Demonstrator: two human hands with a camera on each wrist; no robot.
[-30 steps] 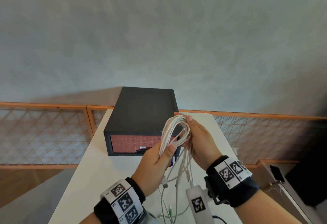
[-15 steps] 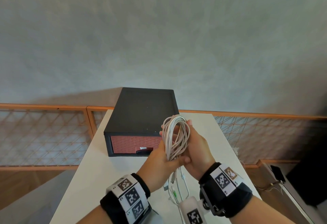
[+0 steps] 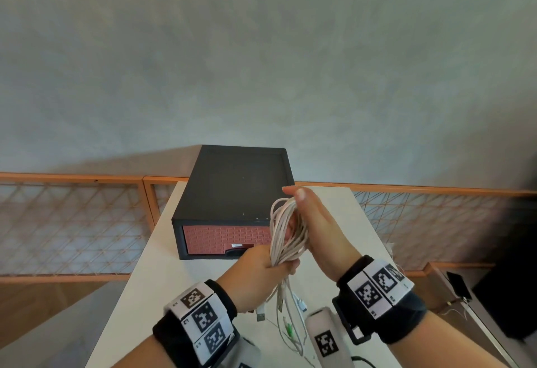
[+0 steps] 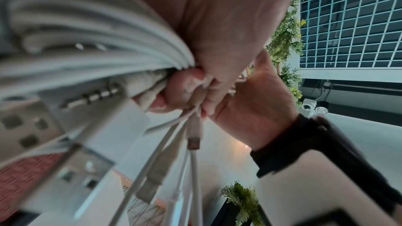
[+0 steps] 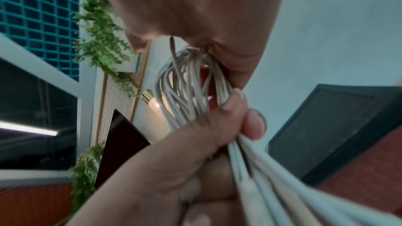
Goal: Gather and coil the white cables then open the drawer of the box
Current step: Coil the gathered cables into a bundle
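A coil of white cables (image 3: 286,234) stands upright between both hands, in front of the black box (image 3: 238,181). My left hand (image 3: 279,268) grips the coil's lower end; in the left wrist view its fingers (image 4: 185,88) curl round the cables (image 4: 87,23). My right hand (image 3: 296,196) stands with straight fingers against the coil's upper loop. Loose cable ends with plugs (image 3: 279,306) hang below the left hand. The box's red-brown drawer (image 3: 223,236) is closed. The right wrist view shows the coil (image 5: 185,92) under the right palm (image 5: 195,6).
The box sits at the far middle of a white table (image 3: 157,280). An orange railing with mesh (image 3: 72,222) runs behind the table, below a grey wall. A phone (image 3: 457,283) lies on a lower surface at the right.
The hanging cable ends have been drawn up into the coil. The left hand now grips the coil's bottom. The right hand's fingers have straightened along the upper loop.
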